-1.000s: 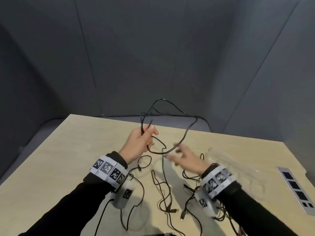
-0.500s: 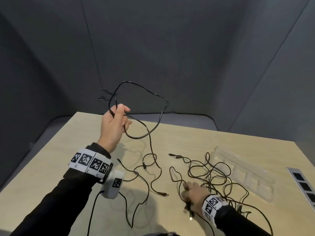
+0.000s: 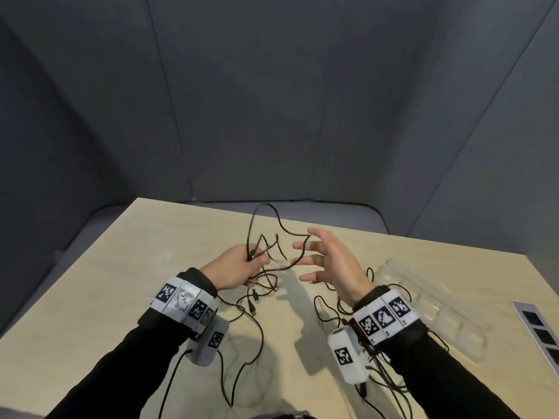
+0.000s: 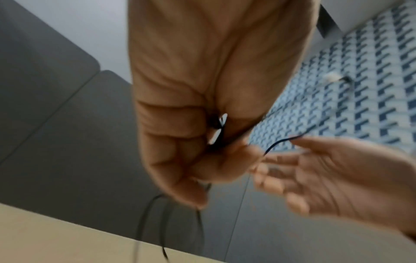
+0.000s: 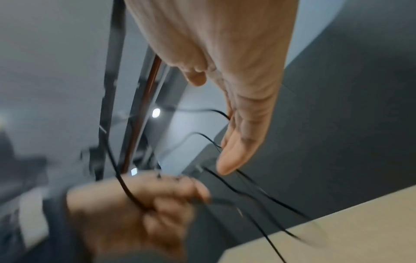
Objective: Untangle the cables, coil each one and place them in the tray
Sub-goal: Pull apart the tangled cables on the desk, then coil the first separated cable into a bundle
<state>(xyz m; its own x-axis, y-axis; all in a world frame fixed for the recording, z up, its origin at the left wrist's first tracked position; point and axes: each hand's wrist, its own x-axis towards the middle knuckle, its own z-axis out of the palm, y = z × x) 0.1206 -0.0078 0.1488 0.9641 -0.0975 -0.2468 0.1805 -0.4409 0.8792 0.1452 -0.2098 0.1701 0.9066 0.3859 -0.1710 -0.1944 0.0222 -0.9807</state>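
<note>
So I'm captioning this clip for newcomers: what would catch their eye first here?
The left hand, raised mid-table, grips a bunch of black cable loops, and the right hand reaches toward them with fingers spread. More tangled cables sprawl on the table under the right wrist, beside a clear tray.

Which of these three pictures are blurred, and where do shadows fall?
Head view: mostly sharp; both arms cast soft shadows on the table. Left wrist view: the right hand is smeared. Right wrist view: the left hand and cable are streaked.
</note>
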